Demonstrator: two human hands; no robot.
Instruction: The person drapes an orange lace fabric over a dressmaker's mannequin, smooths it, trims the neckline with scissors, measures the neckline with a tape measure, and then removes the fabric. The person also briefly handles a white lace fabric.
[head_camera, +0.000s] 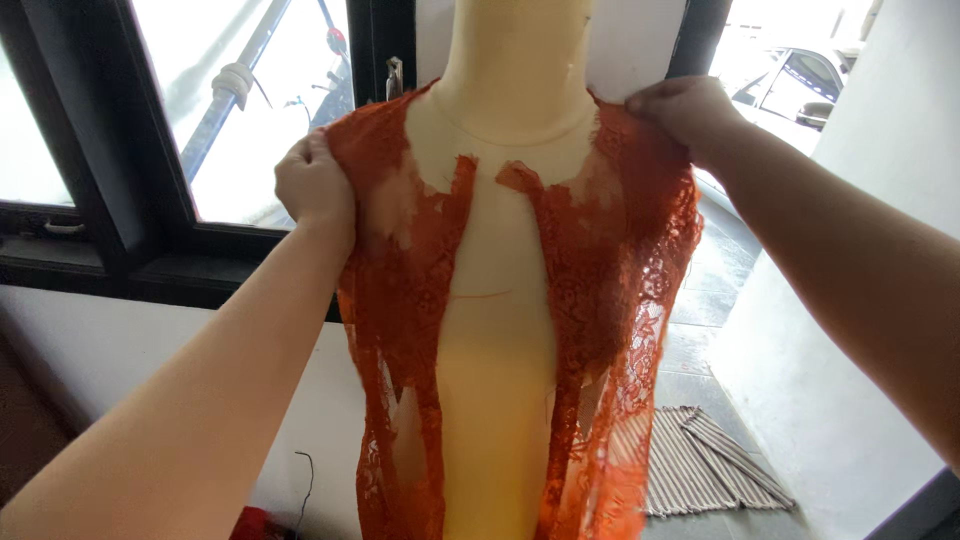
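Observation:
A cream dress form (500, 300) stands straight ahead, draped with an open-fronted orange lace garment (610, 290). My left hand (314, 185) grips the lace at the form's left shoulder edge, fingers closed on the fabric. At the opposite shoulder, my right hand (685, 108) pinches the lace near the top. The lace hangs down both sides, leaving the form's front bare in the middle.
A dark-framed window (150, 240) is behind on the left, over a white wall. A striped mat (700, 460) lies on the tiled floor at lower right. A white wall (880, 300) rises on the right. A parked car (800, 85) shows outside.

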